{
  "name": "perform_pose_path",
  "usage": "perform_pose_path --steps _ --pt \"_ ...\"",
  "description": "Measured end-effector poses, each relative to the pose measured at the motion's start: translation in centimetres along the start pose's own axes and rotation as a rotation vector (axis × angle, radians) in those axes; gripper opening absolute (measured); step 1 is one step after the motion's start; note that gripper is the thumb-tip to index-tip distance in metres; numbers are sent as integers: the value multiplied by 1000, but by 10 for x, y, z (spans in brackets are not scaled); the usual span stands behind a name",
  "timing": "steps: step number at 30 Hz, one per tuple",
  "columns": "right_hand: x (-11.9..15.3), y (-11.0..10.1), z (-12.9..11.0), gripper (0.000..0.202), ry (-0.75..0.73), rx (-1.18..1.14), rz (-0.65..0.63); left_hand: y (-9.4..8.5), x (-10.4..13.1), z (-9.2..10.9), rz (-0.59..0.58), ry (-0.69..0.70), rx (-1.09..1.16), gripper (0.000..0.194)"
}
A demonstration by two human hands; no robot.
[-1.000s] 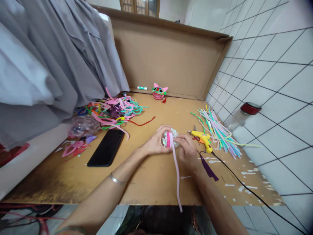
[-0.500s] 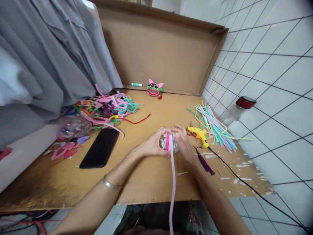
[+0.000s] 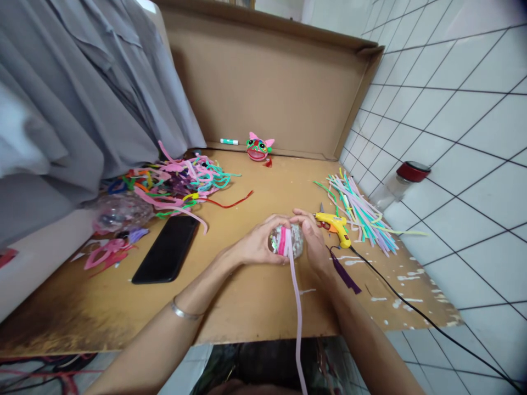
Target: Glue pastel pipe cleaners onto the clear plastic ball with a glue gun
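Observation:
My left hand (image 3: 263, 240) is closed round the left side of a clear, round plastic ball (image 3: 295, 246). Bands of bright pink pipe cleaner (image 3: 281, 241) cross the ball's face. Beside them lies a pale lilac pipe cleaner (image 3: 297, 307), whose long end hangs over the table's front edge towards me. At the ball's right side is my right hand (image 3: 315, 241), its fingers stretched across the far top and its thumb lifted. Whether its hidden fingertips touch the ball I cannot tell.
Close on the right lie a yellow glue gun (image 3: 335, 226) with a black cord, a purple tassel (image 3: 345, 274) and straight pipe cleaners (image 3: 364, 214). A phone (image 3: 167, 249) and tangled pipe cleaners (image 3: 185, 178) occupy the left. A small decorated cat-like head (image 3: 258, 148) stands before the cardboard (image 3: 267, 82).
My right thumb and palm have drawn back from the ball, so more of its right side shows. The hanging lilac end has swung slightly right. My left hand keeps its hold.

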State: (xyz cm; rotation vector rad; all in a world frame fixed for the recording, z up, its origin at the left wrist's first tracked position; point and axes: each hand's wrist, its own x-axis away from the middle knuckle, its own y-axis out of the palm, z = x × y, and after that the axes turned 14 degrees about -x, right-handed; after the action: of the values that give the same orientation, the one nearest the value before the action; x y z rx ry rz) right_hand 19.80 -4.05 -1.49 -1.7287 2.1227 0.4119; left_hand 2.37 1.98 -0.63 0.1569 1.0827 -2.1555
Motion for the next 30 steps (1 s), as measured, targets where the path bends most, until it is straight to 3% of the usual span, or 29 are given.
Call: perform_pose_path --steps 6,11,15,20,30 --pt "-2 -2 0 52 1 19 -52 0 -1 1 7 10 -9 62" --pt "-1 -1 -5 52 2 27 -6 -1 0 1 -3 -20 -30 62" --pt "0 -1 -4 49 -12 18 -57 -1 0 1 2 -15 -28 62" --pt "1 -1 -3 49 -17 32 -6 -1 0 3 8 -36 -33 62" --pt "2 -1 -1 46 -59 80 -45 0 -1 1 5 -56 34 63"
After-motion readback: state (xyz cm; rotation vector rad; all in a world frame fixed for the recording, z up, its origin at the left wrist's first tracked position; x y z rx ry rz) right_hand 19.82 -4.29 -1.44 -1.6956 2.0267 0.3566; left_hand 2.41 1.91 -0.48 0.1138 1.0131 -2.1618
